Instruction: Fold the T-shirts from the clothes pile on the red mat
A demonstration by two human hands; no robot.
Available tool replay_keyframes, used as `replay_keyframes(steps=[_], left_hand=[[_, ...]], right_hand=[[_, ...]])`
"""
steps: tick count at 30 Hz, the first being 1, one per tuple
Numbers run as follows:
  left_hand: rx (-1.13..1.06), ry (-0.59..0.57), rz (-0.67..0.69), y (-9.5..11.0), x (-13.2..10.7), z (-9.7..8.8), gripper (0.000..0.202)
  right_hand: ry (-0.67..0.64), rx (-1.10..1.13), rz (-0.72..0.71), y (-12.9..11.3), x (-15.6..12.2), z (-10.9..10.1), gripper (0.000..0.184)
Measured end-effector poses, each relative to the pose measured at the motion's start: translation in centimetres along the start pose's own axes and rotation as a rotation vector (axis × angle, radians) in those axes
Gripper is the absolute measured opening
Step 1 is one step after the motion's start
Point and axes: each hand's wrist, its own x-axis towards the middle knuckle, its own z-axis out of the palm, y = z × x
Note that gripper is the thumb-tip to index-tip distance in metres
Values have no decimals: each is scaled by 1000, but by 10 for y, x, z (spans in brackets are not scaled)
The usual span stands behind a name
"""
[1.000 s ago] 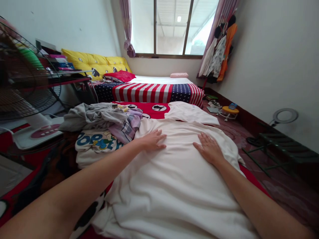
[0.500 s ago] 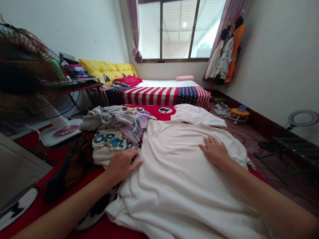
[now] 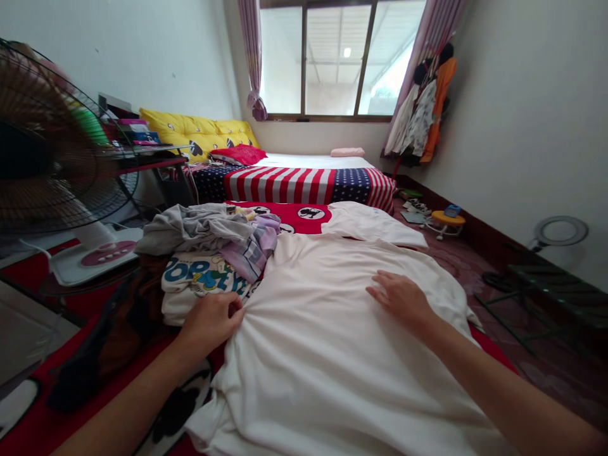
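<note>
A white T-shirt (image 3: pixel 323 342) lies spread over a red patterned blanket (image 3: pixel 304 220), with loose wrinkles across it. My left hand (image 3: pixel 213 322) pinches the shirt's left edge, and creases fan out from its fingertips. Flat on the right half of the fabric rests my right hand (image 3: pixel 401 299), its fingers apart. Beside my left hand is a pile with a folded cream shirt (image 3: pixel 199 278) bearing coloured lettering. On top of that sit a crumpled grey garment (image 3: pixel 190 228) and a lilac garment (image 3: pixel 251 247). Beyond the spread shirt lies another white garment (image 3: pixel 375 221).
A fan (image 3: pixel 42 152) stands at the left on a white base. Dark clothing (image 3: pixel 109 335) lies near my left forearm. A bed with a striped, starred cover (image 3: pixel 294 185) is at the back. On the right are a yellow stool (image 3: pixel 448 218), a green rack (image 3: pixel 555 291) and a ring light (image 3: pixel 562 231).
My left hand has closed on the shirt's edge and pulled it leftward, tightening creases there. My right hand still rests on the fabric, slightly lower and further left in view.
</note>
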Motion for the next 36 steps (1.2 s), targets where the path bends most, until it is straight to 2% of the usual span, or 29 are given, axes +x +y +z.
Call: replay_keyframes(steps=[2,4,6,9,11,13,14,16,18,21,24,27,30,32,36], left_hand=[[35,6,-29,4,-1,3,15],[48,16,-43,8,-1,5,15],[53,29,-45,10,-3,7,15],[67,65,-60,11,-5,10,14],[58,82,-61,10,-7,12,15],[21,91,-57,9,-8,12,17],[-4,93,-56,9,-8,12,17],[-66,100,-53,7,-8,12,18],[-146,107,-25,4,-8,13,18],[-270,115,33,0,-9,15,19],[-361,131,64,-3,-11,18,18],[-417,155,101,-4,-13,21,16],[-448,153,131,-3,-14,22,16],[-465,138,142,-1,-15,21,14],[-467,106,199,2,-15,20,11]], right_hand=[[41,43,-68,0,6,3,47],[3,65,-112,-2,11,8,52],[-47,44,-52,-5,18,11,50],[53,44,48,-15,34,10,47],[94,86,-37,-24,46,7,48],[8,102,-96,-35,59,3,43],[-60,91,-79,-42,66,-1,39],[-142,56,3,-59,83,-10,31],[-129,42,14,-82,100,-21,29],[-13,150,-130,-128,121,-31,31],[67,421,-241,-173,137,-24,48],[11,585,-142,-201,146,-9,66],[-86,590,-3,-208,152,4,72],[-116,574,30,-206,154,8,64],[-113,604,102,-201,157,12,34]])
